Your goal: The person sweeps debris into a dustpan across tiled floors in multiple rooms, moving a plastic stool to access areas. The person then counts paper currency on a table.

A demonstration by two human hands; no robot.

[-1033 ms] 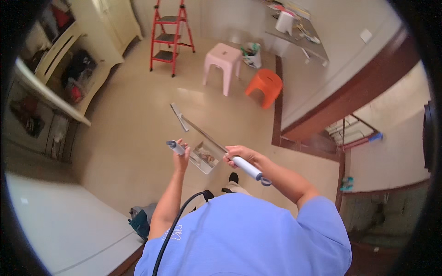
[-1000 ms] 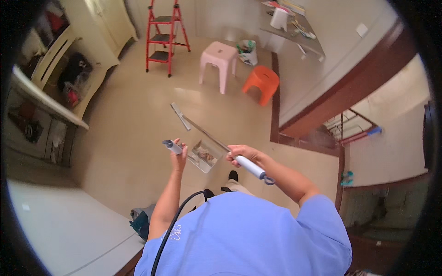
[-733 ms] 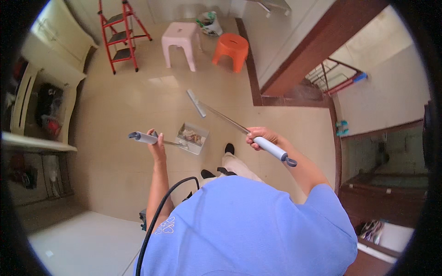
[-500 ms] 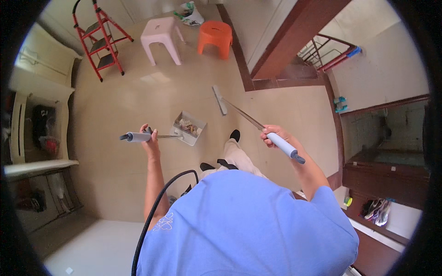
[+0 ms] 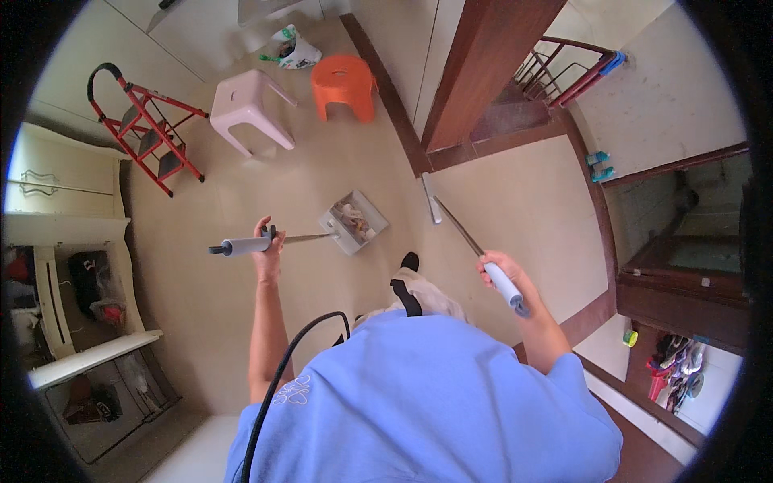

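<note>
My left hand (image 5: 266, 257) grips the light-grey handle (image 5: 237, 246) of a long-handled dustpan; its metal pole runs right to the grey scoop (image 5: 343, 240), which holds crumpled pale debris. My right hand (image 5: 499, 267) is wrapped round the light-grey grip (image 5: 504, 285) of a broom, whose metal pole reaches forward to a narrow pale head (image 5: 431, 200) on the tiled floor (image 5: 201, 282). That head lies right of the scoop, apart from it, near the dark threshold border. My black shoe (image 5: 410, 262) shows below the scoop.
Ahead stand a red stepladder (image 5: 148, 137), a pink stool (image 5: 242, 108), an orange stool (image 5: 344, 84) and a bag (image 5: 291, 51). An open cream cabinet (image 5: 80, 290) lines the left. A wooden doorframe (image 5: 483, 64), a metal rack (image 5: 560, 72) and dark doorways are at the right.
The view has swung rightward, so stools and ladder sit further left. The broom head has moved right, away from the dustpan, toward the doorway border. Both hands keep their grips.
</note>
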